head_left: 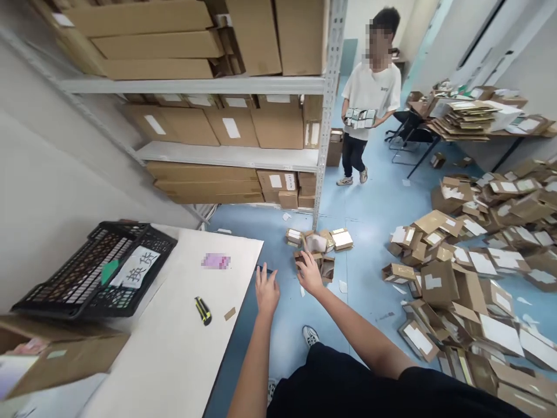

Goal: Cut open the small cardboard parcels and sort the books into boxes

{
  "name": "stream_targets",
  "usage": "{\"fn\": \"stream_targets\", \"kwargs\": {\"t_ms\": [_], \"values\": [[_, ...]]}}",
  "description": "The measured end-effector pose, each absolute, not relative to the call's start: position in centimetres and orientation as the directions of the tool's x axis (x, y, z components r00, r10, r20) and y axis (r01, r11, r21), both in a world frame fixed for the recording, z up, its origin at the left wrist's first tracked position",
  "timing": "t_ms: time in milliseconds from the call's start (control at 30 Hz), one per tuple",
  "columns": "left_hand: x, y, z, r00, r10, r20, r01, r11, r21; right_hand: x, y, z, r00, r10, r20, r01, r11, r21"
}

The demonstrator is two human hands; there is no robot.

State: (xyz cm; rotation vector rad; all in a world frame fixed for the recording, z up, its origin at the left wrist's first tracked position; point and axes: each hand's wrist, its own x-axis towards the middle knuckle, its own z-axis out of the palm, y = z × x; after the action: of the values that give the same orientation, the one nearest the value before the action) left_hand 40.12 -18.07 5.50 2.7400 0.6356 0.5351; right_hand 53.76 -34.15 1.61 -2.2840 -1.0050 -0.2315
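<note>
- Bottom left corner: open cardboard box [82, 361], flap up; pinkish and pale items inside, too cut off to identify.
- Black plastic crate [56, 313] sits behind it on the white desk [165, 348]. Slatted walls, white handwritten sign [138, 268] and a green piece [110, 271] on the side facing the camera. Brown shows through the slats; can't tell what the contents are.
- On the desk right of the crate: blurred purple item [216, 261], black-and-yellow utility knife [202, 311] lying flat, small cardboard scrap [230, 314] near the desk edge.
- Metal shelf unit [195, 86] beyond the desk: three levels of brown cartons [278, 125], several with white labels. Contents hidden.
- Left hand [267, 293]: just off the desk's right edge, fingers spread, nothing held.
- Right hand [310, 274]: fingers loosely spread and slightly curled, nothing held. In view it overlaps an open carton [327, 269] on the floor; small cartons cluster around that one.
- Co-worker [369, 87] past the shelf, carrying a batch of small pale boxes [360, 119] at waist height.
- Far right: back desk stacked with flattened cardboard [463, 121]; big heap of cartons [439, 281] on the floor, many flaps open, white labels.
</note>
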Motion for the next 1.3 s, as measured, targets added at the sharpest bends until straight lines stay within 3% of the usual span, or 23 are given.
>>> {"fn": "stream_targets", "kwargs": {"t_ms": [300, 467, 633, 967, 1300], "values": [[27.9, -16.2, 6.4, 0.649, 0.696, 0.306, 0.583, -0.714, 0.388, 45.9, -25.0, 4.7, 0.418, 0.815, 0.402, 0.868, -0.228, -0.441], [17.8, -15.4, 7.6, 0.510, 0.808, 0.295, 0.694, -0.590, 0.413, 36.5, -20.1, 7.5, 0.194, 0.926, 0.324, 0.932, -0.070, -0.356], [5.6, -16.1, 7.8, 0.312, 0.900, 0.304, 0.793, -0.422, 0.440, 24.5, -16.8, 8.1, -0.033, 0.949, 0.314, 0.925, 0.148, -0.351], [-19.2, -22.6, 7.2, -0.179, 0.945, 0.275, 0.877, 0.026, 0.480, -1.0, -15.5, 7.3, -0.458, 0.840, 0.292, 0.765, 0.539, -0.353], [-33.5, -32.6, 4.3, -0.648, 0.735, 0.200, 0.690, 0.455, 0.563, -21.0, -17.6, 5.5, -0.847, 0.501, 0.179, 0.434, 0.845, -0.312]]}}
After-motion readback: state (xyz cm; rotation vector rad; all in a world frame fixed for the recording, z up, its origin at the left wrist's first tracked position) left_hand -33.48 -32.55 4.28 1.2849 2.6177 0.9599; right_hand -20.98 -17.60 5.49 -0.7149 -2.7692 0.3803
